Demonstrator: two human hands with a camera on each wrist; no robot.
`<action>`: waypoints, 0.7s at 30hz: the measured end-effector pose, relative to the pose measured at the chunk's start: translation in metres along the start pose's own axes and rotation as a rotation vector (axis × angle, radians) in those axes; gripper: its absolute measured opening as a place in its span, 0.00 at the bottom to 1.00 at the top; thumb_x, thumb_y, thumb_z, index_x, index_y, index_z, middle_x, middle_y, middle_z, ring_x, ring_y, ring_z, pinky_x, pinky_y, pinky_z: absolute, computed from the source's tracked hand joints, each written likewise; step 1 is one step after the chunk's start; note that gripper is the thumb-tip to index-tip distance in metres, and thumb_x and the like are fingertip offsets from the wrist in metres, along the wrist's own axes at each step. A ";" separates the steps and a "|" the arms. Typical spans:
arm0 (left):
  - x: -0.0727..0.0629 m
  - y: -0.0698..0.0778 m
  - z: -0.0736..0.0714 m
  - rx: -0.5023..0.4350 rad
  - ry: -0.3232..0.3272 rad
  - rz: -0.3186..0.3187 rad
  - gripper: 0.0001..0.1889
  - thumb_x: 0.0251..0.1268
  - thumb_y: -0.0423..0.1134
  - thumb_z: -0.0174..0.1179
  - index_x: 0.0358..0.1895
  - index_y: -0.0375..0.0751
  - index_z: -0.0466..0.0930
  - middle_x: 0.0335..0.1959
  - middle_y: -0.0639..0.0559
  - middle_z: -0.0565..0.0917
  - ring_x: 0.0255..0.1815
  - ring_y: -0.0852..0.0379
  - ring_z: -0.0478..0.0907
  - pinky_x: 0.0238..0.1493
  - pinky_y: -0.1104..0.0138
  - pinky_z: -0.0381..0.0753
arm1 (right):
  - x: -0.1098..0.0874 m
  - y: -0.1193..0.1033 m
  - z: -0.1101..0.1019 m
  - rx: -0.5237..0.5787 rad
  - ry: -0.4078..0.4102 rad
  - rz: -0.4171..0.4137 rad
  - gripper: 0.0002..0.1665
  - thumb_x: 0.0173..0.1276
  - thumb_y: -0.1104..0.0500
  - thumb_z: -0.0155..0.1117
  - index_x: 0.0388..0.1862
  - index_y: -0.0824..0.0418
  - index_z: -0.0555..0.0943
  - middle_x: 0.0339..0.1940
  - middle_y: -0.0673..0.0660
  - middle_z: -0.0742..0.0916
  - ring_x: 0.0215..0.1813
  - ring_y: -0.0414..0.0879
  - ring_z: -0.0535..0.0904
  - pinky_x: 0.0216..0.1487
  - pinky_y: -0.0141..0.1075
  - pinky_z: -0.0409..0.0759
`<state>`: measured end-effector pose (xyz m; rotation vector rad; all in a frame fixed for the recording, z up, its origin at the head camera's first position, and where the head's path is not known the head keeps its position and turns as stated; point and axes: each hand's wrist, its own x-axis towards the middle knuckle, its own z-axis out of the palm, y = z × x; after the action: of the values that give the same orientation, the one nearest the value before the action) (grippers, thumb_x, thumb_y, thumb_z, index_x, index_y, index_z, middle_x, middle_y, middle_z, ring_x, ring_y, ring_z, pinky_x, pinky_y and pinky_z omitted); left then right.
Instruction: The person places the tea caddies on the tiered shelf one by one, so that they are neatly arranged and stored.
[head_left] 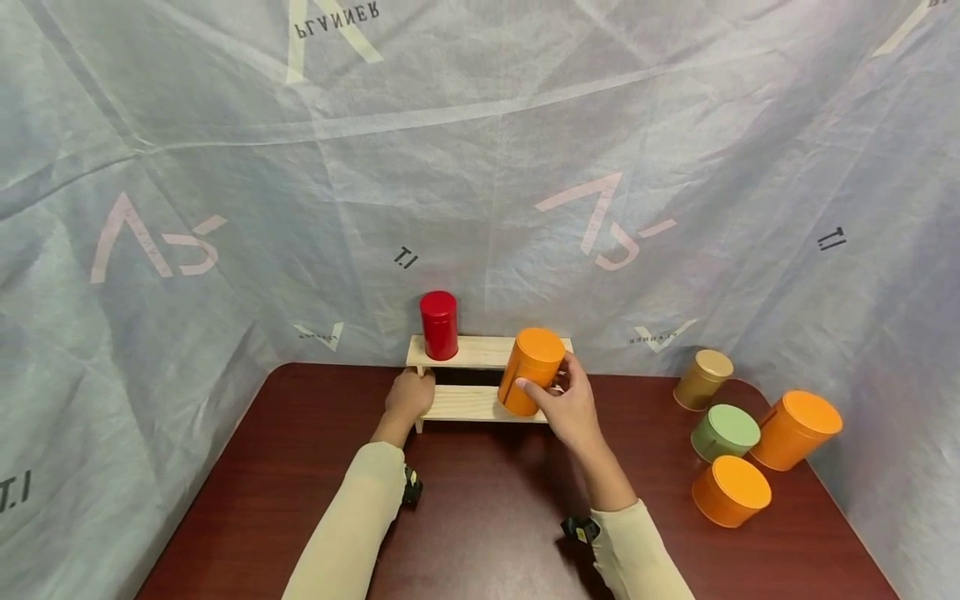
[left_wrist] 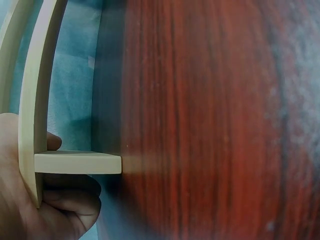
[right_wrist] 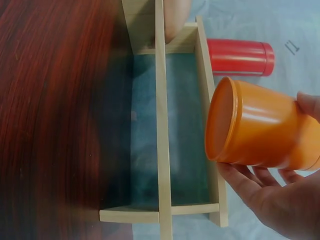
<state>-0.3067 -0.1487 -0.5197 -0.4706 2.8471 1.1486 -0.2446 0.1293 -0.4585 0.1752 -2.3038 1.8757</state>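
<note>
A small two-tier wooden shelf (head_left: 461,403) stands against the back of the table. My left hand (head_left: 408,395) grips its left end; in the left wrist view, fingers (left_wrist: 75,202) curl around the wood beside the leg. On the left of the upper tier, a red canister (head_left: 439,327) stands upright. My right hand (head_left: 573,407) holds a tall orange canister (head_left: 528,375), slightly tilted, thumb on one side and fingers on the other. The right wrist view shows the orange canister's base (right_wrist: 220,120) off the wood, near the upper tier.
Off to the right, a gold canister (head_left: 702,383), a low green tin (head_left: 724,433), another tall orange canister (head_left: 797,429) and a low orange tin (head_left: 731,492) stand grouped on the dark red-brown table (head_left: 480,533). A grey printed sheet (head_left: 450,183) hangs behind and at the sides.
</note>
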 end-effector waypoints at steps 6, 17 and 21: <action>0.004 -0.002 0.002 0.018 -0.007 -0.009 0.30 0.83 0.51 0.40 0.73 0.33 0.73 0.57 0.37 0.83 0.52 0.40 0.83 0.52 0.45 0.82 | 0.002 0.000 0.006 0.020 -0.007 -0.015 0.48 0.63 0.53 0.82 0.77 0.55 0.68 0.68 0.59 0.79 0.65 0.58 0.80 0.68 0.56 0.81; 0.009 -0.003 0.002 0.011 -0.033 -0.023 0.31 0.82 0.52 0.41 0.74 0.34 0.72 0.56 0.38 0.84 0.49 0.41 0.84 0.49 0.48 0.83 | 0.008 -0.001 0.018 0.071 0.003 -0.068 0.49 0.60 0.57 0.84 0.77 0.54 0.68 0.66 0.58 0.78 0.65 0.56 0.82 0.65 0.48 0.84; 0.007 -0.003 0.002 0.013 -0.026 -0.014 0.31 0.82 0.52 0.40 0.73 0.33 0.73 0.55 0.37 0.83 0.50 0.41 0.83 0.51 0.46 0.83 | 0.010 -0.001 0.021 0.086 0.002 -0.085 0.50 0.60 0.58 0.84 0.78 0.54 0.68 0.66 0.59 0.78 0.64 0.56 0.83 0.61 0.40 0.85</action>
<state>-0.3129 -0.1512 -0.5238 -0.4706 2.8233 1.1242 -0.2553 0.1086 -0.4593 0.2767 -2.1797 1.9329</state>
